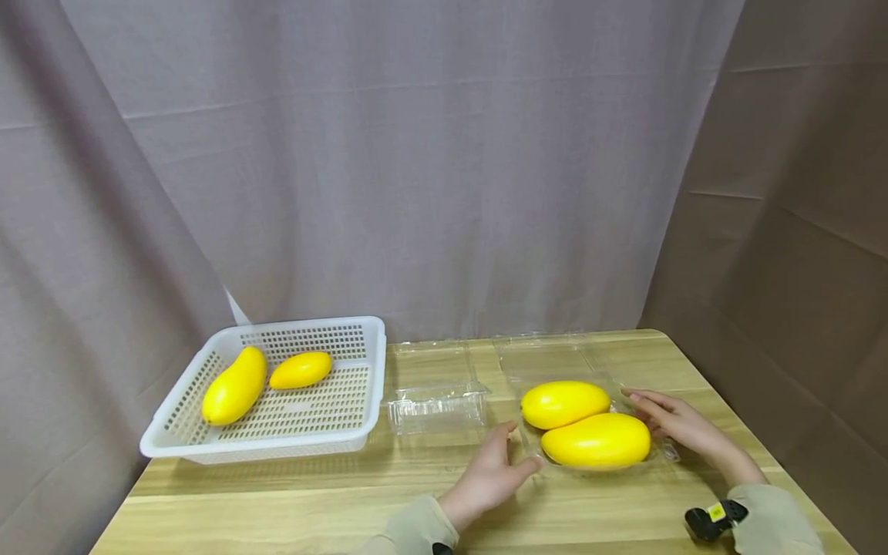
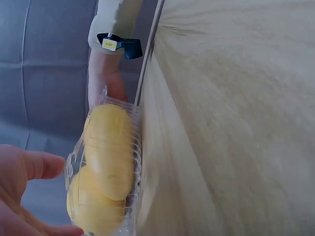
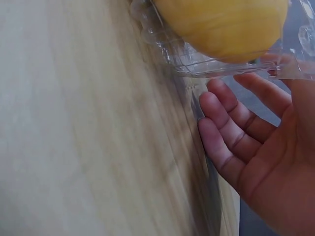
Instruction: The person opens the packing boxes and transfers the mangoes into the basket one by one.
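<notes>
Two yellow mangoes (image 1: 597, 442) lie side by side in a clear plastic clamshell box (image 1: 527, 447), its lid (image 1: 544, 356) folded back behind it. My left hand (image 1: 491, 472) is at the box's left side, thumb and fingers spread apart, fingertips right by the rim. In the left wrist view the ribbed box wall shows with the mangoes (image 2: 108, 152) behind it. On the opposite side my right hand (image 1: 683, 424) has its fingers loosely bent, fingertips close to the box wall. The right wrist view shows that hand (image 3: 261, 147) just under the box edge.
To the left stands a white perforated basket (image 1: 375, 385) holding two more mangoes, a larger one (image 1: 236, 387) and a smaller one (image 1: 301, 371). Between basket and filled box sits another clear clamshell box (image 1: 437, 412), lid back. A grey curtain (image 1: 444, 169) hangs behind the wooden table (image 1: 291, 509).
</notes>
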{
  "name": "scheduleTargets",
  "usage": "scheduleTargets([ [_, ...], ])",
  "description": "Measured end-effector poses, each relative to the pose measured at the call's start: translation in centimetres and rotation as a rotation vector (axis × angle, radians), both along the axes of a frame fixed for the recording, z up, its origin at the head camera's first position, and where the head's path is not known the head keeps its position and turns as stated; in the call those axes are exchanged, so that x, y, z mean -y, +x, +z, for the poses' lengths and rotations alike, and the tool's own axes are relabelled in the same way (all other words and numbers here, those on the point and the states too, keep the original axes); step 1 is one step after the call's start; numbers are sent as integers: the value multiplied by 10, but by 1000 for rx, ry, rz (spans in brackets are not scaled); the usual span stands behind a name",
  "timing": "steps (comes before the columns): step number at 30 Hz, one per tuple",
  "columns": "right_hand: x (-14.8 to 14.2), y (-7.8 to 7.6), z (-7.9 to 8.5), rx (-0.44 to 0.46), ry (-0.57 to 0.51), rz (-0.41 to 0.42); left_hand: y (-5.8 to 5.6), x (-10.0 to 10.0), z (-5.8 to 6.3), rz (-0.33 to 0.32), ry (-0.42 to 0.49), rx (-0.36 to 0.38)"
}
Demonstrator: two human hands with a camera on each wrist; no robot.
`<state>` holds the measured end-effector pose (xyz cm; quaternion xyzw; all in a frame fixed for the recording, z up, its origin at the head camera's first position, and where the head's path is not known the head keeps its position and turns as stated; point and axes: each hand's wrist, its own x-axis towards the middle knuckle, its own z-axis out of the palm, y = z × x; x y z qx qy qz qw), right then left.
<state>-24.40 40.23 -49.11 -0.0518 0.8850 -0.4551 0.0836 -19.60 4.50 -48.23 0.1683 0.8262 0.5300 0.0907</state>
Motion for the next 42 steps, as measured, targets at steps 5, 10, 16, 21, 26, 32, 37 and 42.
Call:
scheduleTargets([
  [5, -1, 5, 0, -7, 12, -5, 6, -4, 9, -7, -40, -86],
  [10, -1, 8, 1, -12, 17, -10, 1, -11, 17, -39, -51, -177],
  [16, -1, 11, 3, -17, 17, -5, -20, -23, 30, -59, -159, -325],
  [21, -2, 11, 2, -2, 11, 9, -36, -35, 37, -43, -281, -368],
  [26, -2, 12, 2, 4, 6, 11, -47, -44, 37, -40, -362, -333],
  [32, 1, 13, 1, 15, 14, -10, -56, -51, 32, -80, -449, -355],
  [37, 2, 13, 1, 27, 16, -27, -60, -52, 30, -105, -500, -374],
  [42, 1, 13, -3, 0, 13, -26, -60, -55, 29, -108, -554, -383],
])
